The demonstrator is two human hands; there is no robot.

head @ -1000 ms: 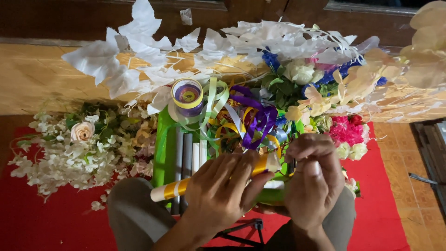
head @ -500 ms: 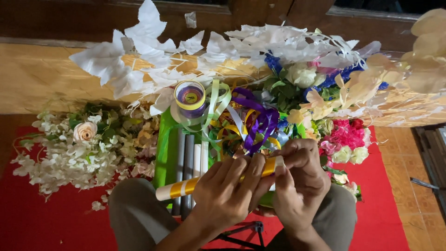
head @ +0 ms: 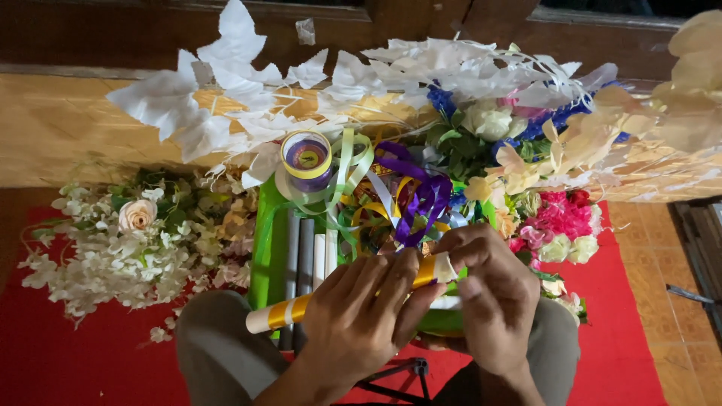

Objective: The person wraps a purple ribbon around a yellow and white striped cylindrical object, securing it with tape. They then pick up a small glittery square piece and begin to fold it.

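The left hand (head: 361, 316) clasps a white tube (head: 342, 297) banded with yellow ribbon while the right hand (head: 492, 301) pinches its end over the green stool's (head: 263, 256) near edge (even tension would probably keep the wrap flat), with loose ribbons (head: 406, 195), a tape roll (head: 306, 159) and artificial flowers (head: 128, 248) crowding close behind.
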